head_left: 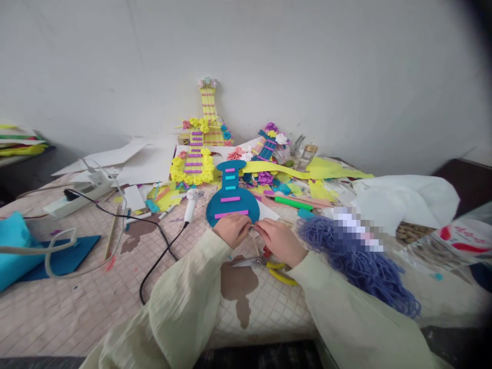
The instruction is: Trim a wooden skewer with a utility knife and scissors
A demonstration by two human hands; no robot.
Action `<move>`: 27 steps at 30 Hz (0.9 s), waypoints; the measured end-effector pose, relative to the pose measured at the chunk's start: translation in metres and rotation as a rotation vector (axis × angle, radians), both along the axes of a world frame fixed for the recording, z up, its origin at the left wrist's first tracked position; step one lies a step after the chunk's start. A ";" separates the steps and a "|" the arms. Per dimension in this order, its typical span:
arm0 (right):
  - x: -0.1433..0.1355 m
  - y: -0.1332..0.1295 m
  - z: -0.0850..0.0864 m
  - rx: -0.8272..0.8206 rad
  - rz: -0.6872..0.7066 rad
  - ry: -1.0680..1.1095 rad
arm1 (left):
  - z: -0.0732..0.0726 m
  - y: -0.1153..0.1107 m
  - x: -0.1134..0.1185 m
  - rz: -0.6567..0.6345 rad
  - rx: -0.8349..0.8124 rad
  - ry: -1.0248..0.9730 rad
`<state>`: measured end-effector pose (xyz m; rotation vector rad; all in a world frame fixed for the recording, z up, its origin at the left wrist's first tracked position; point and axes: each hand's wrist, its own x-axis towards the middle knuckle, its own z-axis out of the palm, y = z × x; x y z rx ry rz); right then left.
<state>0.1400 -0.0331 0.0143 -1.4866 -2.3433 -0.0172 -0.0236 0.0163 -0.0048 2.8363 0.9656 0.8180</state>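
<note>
Item: cream sleeves nearest, leading to left hand [231, 229] and right hand [279, 241], fingers curled and pinched together on the lower edge of the blue foam guitar [231, 197], flat on the table [96, 302]; what they pinch is too small to tell. Adjacent: scissors [269, 266] under the right wrist, glue gun [191, 204] just left. Risk, judged: its cord [161, 256] snagging a sleeve, or pressure skewing the pink strips [231, 213].

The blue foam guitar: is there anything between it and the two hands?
Nothing visible. The left hand and right hand rest at the lower edge of the blue foam guitar; the scissors lie under the right hand.
</note>
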 end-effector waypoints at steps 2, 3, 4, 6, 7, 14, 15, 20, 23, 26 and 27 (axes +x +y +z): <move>0.002 0.003 0.000 0.004 -0.011 -0.013 | -0.002 0.000 0.001 0.012 0.003 0.042; 0.003 0.004 0.001 0.004 -0.014 -0.021 | -0.003 0.000 0.002 0.016 0.004 0.063; 0.003 0.005 0.002 0.003 -0.018 -0.030 | -0.005 0.000 0.003 0.022 0.004 0.084; 0.003 0.006 0.002 -0.007 -0.026 -0.052 | -0.007 0.000 0.006 0.044 -0.002 0.125; 0.003 0.007 0.001 -0.015 -0.031 -0.064 | -0.009 0.000 0.007 0.060 -0.008 0.144; -0.001 0.019 -0.012 -0.106 -0.085 -0.140 | -0.018 0.004 0.008 0.127 -0.086 0.255; -0.002 0.020 -0.014 -0.123 -0.091 -0.150 | -0.018 0.004 0.007 0.126 -0.100 0.265; -0.004 0.018 -0.022 -0.181 -0.140 -0.185 | -0.015 0.003 0.009 0.127 -0.168 0.298; -0.004 0.014 -0.027 -0.197 -0.183 -0.191 | -0.016 -0.002 0.012 0.143 -0.194 0.303; -0.004 0.010 -0.033 -0.211 -0.212 -0.186 | -0.020 -0.006 0.015 0.154 -0.204 0.300; -0.004 0.009 -0.035 -0.213 -0.217 -0.183 | -0.022 -0.008 0.015 0.156 -0.205 0.298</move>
